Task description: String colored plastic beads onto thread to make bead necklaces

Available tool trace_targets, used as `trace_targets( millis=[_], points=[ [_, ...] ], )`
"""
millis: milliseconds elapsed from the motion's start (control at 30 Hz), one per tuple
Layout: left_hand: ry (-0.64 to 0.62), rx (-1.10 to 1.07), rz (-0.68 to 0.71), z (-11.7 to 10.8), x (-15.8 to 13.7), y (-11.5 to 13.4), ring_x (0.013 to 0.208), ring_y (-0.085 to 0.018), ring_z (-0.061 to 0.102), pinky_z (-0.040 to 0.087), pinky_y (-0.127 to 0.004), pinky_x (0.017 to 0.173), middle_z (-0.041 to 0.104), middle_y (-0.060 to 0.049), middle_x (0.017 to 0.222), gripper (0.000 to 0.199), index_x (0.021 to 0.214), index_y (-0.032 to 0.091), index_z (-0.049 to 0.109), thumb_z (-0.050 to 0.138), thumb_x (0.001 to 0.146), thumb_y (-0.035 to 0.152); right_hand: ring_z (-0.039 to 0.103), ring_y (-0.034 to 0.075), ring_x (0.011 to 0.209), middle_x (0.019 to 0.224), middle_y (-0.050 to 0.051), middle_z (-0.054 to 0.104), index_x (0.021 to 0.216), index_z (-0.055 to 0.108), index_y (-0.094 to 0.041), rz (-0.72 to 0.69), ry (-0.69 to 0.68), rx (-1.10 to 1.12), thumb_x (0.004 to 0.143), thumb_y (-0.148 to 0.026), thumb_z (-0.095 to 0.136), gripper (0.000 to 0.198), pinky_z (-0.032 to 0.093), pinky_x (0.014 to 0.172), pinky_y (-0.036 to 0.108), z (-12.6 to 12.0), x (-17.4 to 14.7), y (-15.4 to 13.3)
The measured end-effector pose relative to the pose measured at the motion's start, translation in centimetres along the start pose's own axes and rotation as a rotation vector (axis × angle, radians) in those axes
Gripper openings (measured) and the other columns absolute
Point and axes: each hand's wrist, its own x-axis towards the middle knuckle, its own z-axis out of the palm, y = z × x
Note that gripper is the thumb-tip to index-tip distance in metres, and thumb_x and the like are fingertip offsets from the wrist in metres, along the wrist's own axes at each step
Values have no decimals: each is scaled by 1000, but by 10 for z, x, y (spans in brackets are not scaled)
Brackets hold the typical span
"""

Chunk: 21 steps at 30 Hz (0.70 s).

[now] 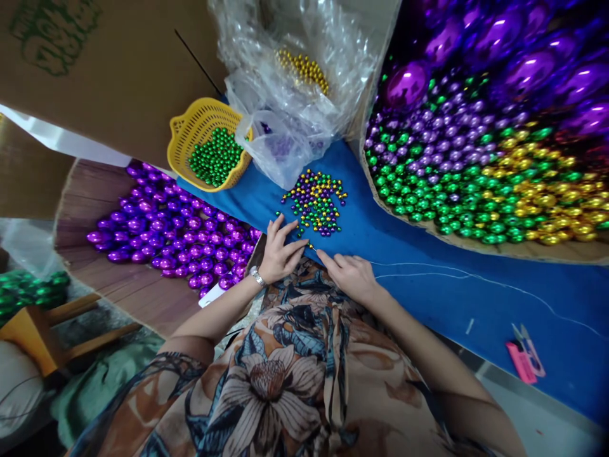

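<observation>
On the blue cloth lies a loose pile of small shiny beads (318,202) in purple, green and gold. My left hand (280,254), with a metal watch at its wrist, rests at the near side of the pile. Its fingers are spread, with a few stray beads around the fingertips. My right hand (351,274) is closed, index finger forward, on what looks like a thin needle (314,249). A gold bead (310,245) is at or near the needle's tip. White thread (428,265) trails rightward from this hand across the cloth.
Behind the pile stand a yellow basket (176,149) of green beads and a clear plastic bag (328,114). A carton (373,184) of mixed beads is at right, another (109,285) with purple baubles at left. Pink-handled snips (523,358) lie at front right.
</observation>
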Motion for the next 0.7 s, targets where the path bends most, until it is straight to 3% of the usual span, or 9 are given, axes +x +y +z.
trace_targets(
  millis=[333, 700],
  points=[
    [69, -33, 41, 10, 23, 23, 146, -32, 25, 24, -62, 116, 49, -8, 141, 24, 112, 25, 64, 56, 90, 30, 57, 8, 64, 71, -1, 64, 134, 59, -27, 123, 217, -17, 95, -25, 45, 41, 35, 66, 24, 1, -24, 16],
    [23, 37, 53, 27, 30, 23, 148, -33, 18, 22, -65, 115, 42, -5, 149, 27, 116, 30, 64, 59, 89, 28, 60, 10, 65, 76, 0, 69, 133, 60, -27, 187, 159, -12, 96, -25, 43, 41, 35, 64, 23, -3, -28, 18]
  ],
)
